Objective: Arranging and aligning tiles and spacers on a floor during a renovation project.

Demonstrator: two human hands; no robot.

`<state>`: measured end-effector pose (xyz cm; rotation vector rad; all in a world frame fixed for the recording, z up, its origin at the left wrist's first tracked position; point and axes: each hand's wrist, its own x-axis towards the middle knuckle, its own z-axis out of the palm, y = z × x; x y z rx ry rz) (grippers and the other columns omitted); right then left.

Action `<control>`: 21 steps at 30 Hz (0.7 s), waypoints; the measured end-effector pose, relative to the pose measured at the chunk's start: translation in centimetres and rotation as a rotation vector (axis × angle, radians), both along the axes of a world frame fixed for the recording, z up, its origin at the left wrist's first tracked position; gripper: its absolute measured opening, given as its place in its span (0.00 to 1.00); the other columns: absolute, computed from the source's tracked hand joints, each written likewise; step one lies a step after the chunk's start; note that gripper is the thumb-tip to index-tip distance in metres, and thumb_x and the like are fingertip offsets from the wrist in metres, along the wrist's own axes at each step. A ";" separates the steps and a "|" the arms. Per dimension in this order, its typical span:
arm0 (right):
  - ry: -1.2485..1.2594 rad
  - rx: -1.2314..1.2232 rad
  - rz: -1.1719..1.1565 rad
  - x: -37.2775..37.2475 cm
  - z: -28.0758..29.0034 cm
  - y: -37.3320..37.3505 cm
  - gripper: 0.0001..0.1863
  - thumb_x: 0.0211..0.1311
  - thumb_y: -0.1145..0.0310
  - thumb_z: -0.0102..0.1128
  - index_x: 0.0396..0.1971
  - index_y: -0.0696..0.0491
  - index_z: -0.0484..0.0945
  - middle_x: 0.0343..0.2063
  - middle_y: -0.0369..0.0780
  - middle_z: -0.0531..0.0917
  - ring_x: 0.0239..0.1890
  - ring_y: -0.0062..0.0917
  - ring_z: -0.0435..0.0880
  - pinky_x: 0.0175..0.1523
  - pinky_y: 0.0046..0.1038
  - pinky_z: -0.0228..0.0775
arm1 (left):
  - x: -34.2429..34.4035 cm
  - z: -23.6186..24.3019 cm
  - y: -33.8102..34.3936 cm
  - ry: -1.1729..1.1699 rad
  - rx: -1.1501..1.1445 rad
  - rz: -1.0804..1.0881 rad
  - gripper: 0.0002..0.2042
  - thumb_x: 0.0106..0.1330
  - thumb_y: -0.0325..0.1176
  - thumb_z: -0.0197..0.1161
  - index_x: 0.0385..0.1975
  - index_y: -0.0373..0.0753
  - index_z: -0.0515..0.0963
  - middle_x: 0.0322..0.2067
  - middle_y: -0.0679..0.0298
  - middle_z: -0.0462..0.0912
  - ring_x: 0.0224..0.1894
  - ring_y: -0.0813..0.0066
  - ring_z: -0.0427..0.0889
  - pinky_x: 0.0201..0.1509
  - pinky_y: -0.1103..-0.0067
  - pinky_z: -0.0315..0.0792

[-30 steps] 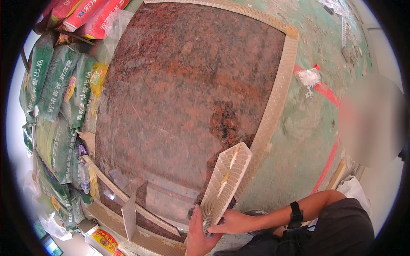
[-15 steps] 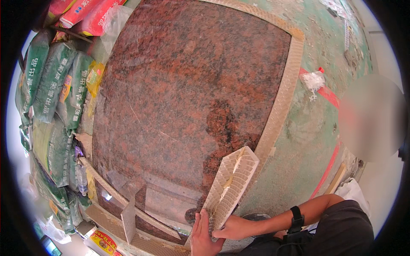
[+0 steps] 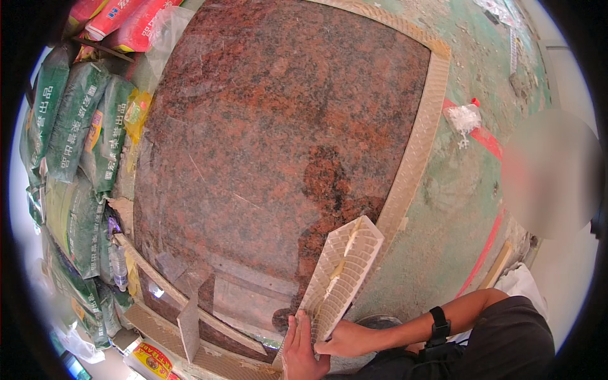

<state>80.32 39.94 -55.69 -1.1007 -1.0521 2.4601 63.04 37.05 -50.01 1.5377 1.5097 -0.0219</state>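
A long, pale tile strip (image 3: 345, 263) slants across the lower right corner of a red-brown speckled stone slab (image 3: 272, 126). Its ribbed back faces up, with a yellowish-white bead of adhesive (image 3: 335, 272) running along it. At the near end, my left hand (image 3: 301, 351) presses its fingers along the strip's left edge. My right hand (image 3: 348, 339) grips the same end from the right, fingers curled and partly hidden. A black band (image 3: 439, 326) circles my right wrist. Both hands are closed on the strip, whose lower end is covered by them.
Beige ribbed strips (image 3: 415, 145) border the slab. At lower left, a small upright tile piece (image 3: 189, 329) stands by another strip. Green bags (image 3: 82, 126) and red bags (image 3: 142, 28) are piled at left. A plastic bottle (image 3: 118, 266) and a yellow-red box (image 3: 152, 361) sit nearby.
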 end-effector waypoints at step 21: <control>-0.031 0.024 -0.015 -0.5 -0.1 -1.3 0.33 0.62 0.61 0.62 0.62 0.68 0.72 0.58 0.63 0.79 0.63 0.54 0.78 0.68 0.43 0.70 | 0.0 -0.2 -1.1 0.018 0.026 -0.001 0.35 0.64 0.23 0.59 0.74 0.26 0.61 0.72 0.34 0.65 0.74 0.26 0.61 0.77 0.51 0.60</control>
